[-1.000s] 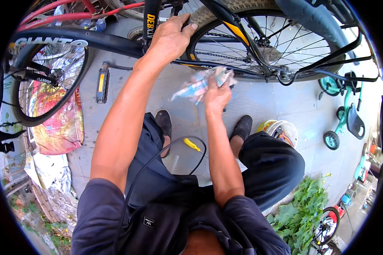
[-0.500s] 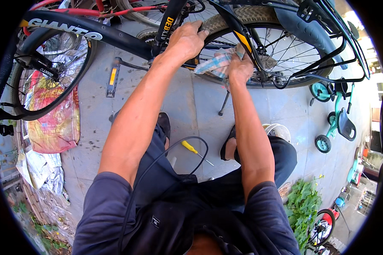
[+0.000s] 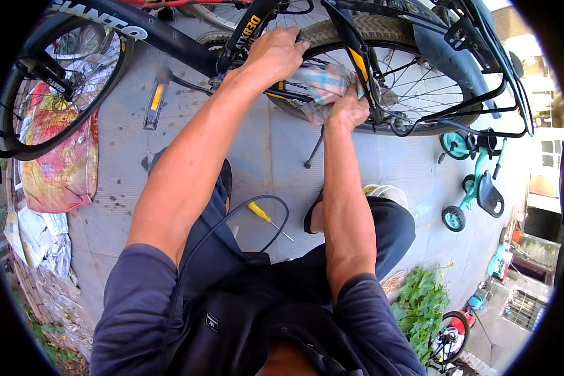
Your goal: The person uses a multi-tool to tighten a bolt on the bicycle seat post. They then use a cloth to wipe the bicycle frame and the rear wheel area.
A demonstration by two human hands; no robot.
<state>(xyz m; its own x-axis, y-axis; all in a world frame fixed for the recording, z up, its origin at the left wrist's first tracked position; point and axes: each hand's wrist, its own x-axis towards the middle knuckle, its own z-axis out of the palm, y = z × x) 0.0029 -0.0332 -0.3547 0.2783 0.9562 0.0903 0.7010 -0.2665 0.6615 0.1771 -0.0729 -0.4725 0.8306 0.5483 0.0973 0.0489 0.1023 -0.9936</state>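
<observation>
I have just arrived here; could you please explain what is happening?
A person is working at a black bicycle with yellow markings. The right hand holds a crumpled white, blue and pink checked cloth by its rear frame. The left hand appears to touch the dark, knobbly rear tyre. A screwdriver with a yellow handle and thin metal shaft lies on the grey ground.
</observation>
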